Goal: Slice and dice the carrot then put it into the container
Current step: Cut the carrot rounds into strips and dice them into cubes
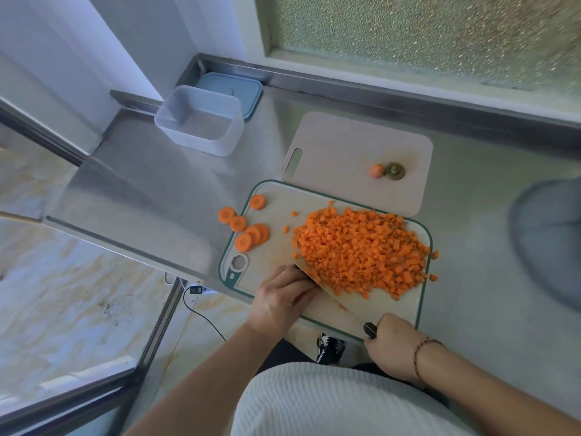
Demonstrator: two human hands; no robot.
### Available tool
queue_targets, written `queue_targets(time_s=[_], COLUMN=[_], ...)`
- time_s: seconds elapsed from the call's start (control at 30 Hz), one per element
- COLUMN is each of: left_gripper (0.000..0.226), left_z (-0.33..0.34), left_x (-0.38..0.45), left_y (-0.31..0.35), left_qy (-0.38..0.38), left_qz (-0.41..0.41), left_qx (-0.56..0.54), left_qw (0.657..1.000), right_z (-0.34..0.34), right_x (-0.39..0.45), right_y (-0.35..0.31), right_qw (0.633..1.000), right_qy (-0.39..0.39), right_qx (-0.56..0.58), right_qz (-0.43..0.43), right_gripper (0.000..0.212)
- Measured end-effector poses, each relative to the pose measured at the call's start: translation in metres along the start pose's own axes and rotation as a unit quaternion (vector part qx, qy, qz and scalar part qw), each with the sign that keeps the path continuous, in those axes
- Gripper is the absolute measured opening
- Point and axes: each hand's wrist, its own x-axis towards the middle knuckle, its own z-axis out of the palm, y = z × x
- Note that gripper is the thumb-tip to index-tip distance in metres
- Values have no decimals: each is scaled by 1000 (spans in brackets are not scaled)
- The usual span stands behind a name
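A big heap of diced carrot [361,250] lies on the green-rimmed cutting board [273,199]. Several round carrot slices [248,232] sit at the board's left end, two of them on the steel counter. My right hand [390,344] grips the black handle of a knife [327,294], whose blade lies against the near left side of the heap. My left hand [279,302] rests on the board at the blade's far end, fingers curled toward the blade; what they touch is hidden. The clear plastic container [201,121] stands empty at the back left.
A second, pale cutting board [345,143] behind holds two carrot ends [386,170]. A blue lid [232,89] lies behind the container. A grey round object [550,237] is blurred at the right. The counter's edge [132,247] runs left of the boards; a window ledge bounds the back.
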Motion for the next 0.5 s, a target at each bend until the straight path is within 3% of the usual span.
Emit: queue_targets(time_s=[0.27,0.5], left_gripper=[10,12], left_z=[-3,-1], left_x=[4,2], left_y=[6,10], left_qy=[2,14], left_qz=[-9,-51], left_qx=[8,8], left_qw=[1000,999], right_z=[-4,-5], right_x=[-5,-4], right_y=[-1,-3], right_qw=[1000,1000], right_qy=[3,-12], right_qx=[17,5], right_qz=[10,19], right_gripper=[21,31])
